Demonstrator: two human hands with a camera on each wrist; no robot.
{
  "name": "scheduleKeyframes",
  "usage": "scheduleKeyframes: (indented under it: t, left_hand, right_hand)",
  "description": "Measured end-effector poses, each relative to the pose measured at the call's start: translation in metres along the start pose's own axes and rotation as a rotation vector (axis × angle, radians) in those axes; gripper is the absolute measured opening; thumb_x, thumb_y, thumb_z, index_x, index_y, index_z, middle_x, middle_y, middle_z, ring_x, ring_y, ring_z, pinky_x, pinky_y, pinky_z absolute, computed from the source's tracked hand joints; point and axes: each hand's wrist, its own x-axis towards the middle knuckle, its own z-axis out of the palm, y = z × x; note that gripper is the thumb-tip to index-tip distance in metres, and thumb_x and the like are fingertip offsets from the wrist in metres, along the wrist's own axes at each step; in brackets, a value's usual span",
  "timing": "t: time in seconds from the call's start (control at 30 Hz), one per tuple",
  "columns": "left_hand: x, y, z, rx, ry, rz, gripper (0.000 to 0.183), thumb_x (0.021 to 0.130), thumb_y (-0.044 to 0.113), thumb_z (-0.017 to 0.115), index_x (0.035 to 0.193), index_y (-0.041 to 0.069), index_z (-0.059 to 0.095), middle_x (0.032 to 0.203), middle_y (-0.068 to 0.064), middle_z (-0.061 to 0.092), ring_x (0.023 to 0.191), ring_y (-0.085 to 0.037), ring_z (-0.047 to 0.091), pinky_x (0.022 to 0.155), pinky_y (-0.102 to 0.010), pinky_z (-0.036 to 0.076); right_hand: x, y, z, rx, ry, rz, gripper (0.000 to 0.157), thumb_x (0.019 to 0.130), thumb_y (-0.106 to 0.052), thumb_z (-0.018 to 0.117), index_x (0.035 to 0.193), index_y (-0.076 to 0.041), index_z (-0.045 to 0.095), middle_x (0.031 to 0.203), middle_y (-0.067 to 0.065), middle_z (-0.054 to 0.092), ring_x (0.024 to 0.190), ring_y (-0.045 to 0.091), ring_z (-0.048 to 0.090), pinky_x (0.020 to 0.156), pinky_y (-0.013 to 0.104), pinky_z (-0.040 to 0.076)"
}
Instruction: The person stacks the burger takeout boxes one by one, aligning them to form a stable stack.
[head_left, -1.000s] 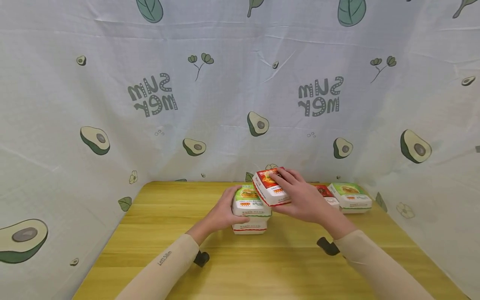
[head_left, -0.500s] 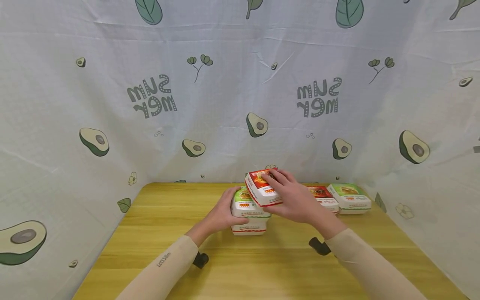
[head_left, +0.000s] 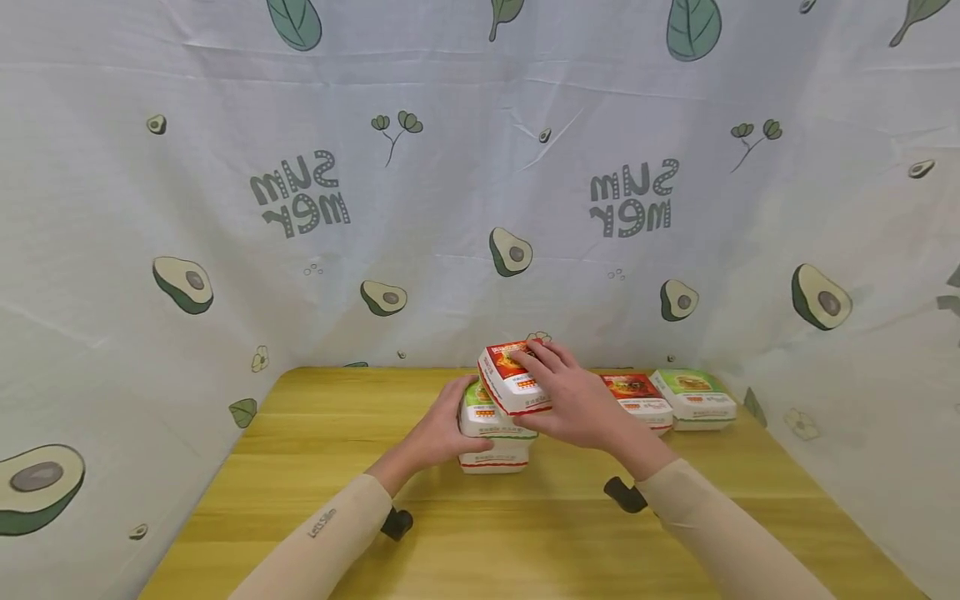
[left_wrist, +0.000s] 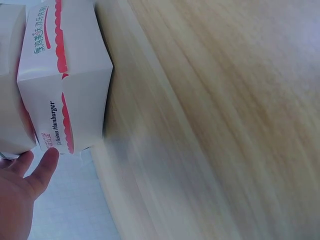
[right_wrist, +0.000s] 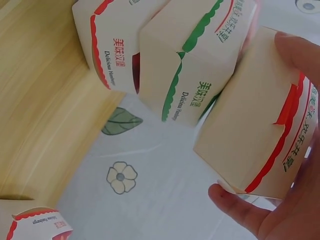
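In the head view, a white burger box with a green top (head_left: 491, 427) is stacked on a red-trimmed burger box (head_left: 495, 460) in the middle of the table. My left hand (head_left: 437, 427) grips this stack from its left side, thumb along the front at the seam between the boxes. Slightly tilted above the green box is a red-topped burger box (head_left: 513, 379), which my right hand (head_left: 581, 404) holds across its top and front. In the right wrist view, the held box's plain underside (right_wrist: 245, 110) lies right against the green-trimmed box (right_wrist: 187, 65).
To the right, another red-topped box (head_left: 637, 396) and a green-topped box (head_left: 693, 398) stand side by side near the back edge of the wooden table (head_left: 330, 483). A pale avocado-print cloth (head_left: 442, 200) hangs behind and along both sides.
My right hand has carried the red-topped box leftward, further over the green-topped one, uncovering more of the red box at right. My left hand has stayed on the stack.
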Motion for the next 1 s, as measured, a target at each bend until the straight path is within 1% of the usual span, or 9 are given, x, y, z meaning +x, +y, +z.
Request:
scheduleKeyframes:
  t: [0.2, 0.47, 0.63, 0.73, 0.8, 0.9, 1.0]
  left_hand:
    - [0.0011, 0.0004, 0.0001, -0.001, 0.0, -0.003, 0.106, 0.074, 0.041, 0.088, 0.157, 0.028, 0.024, 0.155, 0.0, 0.031, 0.125, -0.017, 0.047, 0.104, -0.041, 0.045]
    - [0.0006, -0.0004, 0.0006, 0.004, 0.006, 0.003, 0.105, 0.074, 0.04, 0.088, 0.156, 0.026, 0.026, 0.153, 0.001, 0.032, 0.123, -0.017, 0.048, 0.103, -0.04, 0.046]
    - [0.0006, -0.0009, 0.0002, 0.002, 0.007, 0.006, 0.105, 0.073, 0.04, 0.088, 0.156, 0.026, 0.026, 0.154, 0.0, 0.031, 0.123, -0.017, 0.047, 0.103, -0.041, 0.046]
    - [0.0005, -0.0008, 0.0002, -0.009, 0.005, 0.006, 0.105, 0.074, 0.04, 0.088, 0.157, 0.025, 0.025, 0.154, 0.0, 0.031, 0.124, -0.017, 0.047, 0.105, -0.042, 0.045]
    - [0.0003, -0.0003, 0.0001, -0.015, 0.004, 0.004, 0.106, 0.073, 0.039, 0.089, 0.157, 0.025, 0.025, 0.154, 0.001, 0.031, 0.125, -0.017, 0.047, 0.105, -0.042, 0.045]
    - [0.0001, -0.0005, 0.0001, -0.018, 0.007, 0.001, 0.107, 0.073, 0.039, 0.089, 0.157, 0.026, 0.025, 0.154, 0.001, 0.031, 0.125, -0.017, 0.047, 0.105, -0.042, 0.044]
    - [0.0, -0.0012, 0.0, -0.017, 0.011, 0.006, 0.107, 0.073, 0.038, 0.089, 0.157, 0.026, 0.025, 0.155, 0.0, 0.031, 0.125, -0.017, 0.047, 0.105, -0.043, 0.044]
  right_hand:
    - [0.0022, -0.0017, -0.0004, 0.033, -0.014, 0.046, 0.088, 0.08, -0.057, 0.078, 0.149, -0.02, 0.039, 0.161, 0.007, 0.034, 0.148, 0.029, 0.029, 0.086, 0.051, 0.057]
    - [0.0026, -0.0031, 0.0003, 0.035, -0.023, 0.042, 0.088, 0.079, -0.057, 0.079, 0.15, -0.023, 0.039, 0.162, 0.003, 0.033, 0.148, 0.029, 0.028, 0.089, 0.053, 0.055]
    - [0.0018, -0.0021, -0.0009, 0.042, -0.033, 0.038, 0.086, 0.081, -0.062, 0.075, 0.151, -0.025, 0.04, 0.163, 0.001, 0.031, 0.149, 0.027, 0.028, 0.088, 0.051, 0.055]
    - [0.0006, -0.0013, -0.0022, 0.061, -0.025, 0.027, 0.081, 0.085, -0.064, 0.069, 0.151, -0.026, 0.041, 0.163, 0.001, 0.032, 0.149, 0.027, 0.028, 0.091, 0.053, 0.054]
    - [-0.0005, -0.0007, -0.0032, 0.083, -0.025, 0.027, 0.074, 0.09, -0.061, 0.063, 0.152, -0.027, 0.042, 0.163, 0.001, 0.033, 0.149, 0.027, 0.027, 0.094, 0.055, 0.052]
    - [-0.0019, 0.0008, -0.0043, 0.126, -0.03, 0.023, 0.062, 0.097, -0.049, 0.055, 0.154, -0.027, 0.042, 0.164, 0.001, 0.032, 0.15, 0.029, 0.026, 0.099, 0.058, 0.048]
    - [-0.0028, 0.0026, -0.0047, 0.166, -0.037, 0.016, 0.055, 0.1, -0.036, 0.048, 0.154, -0.028, 0.042, 0.165, 0.0, 0.031, 0.151, 0.029, 0.024, 0.103, 0.06, 0.044]
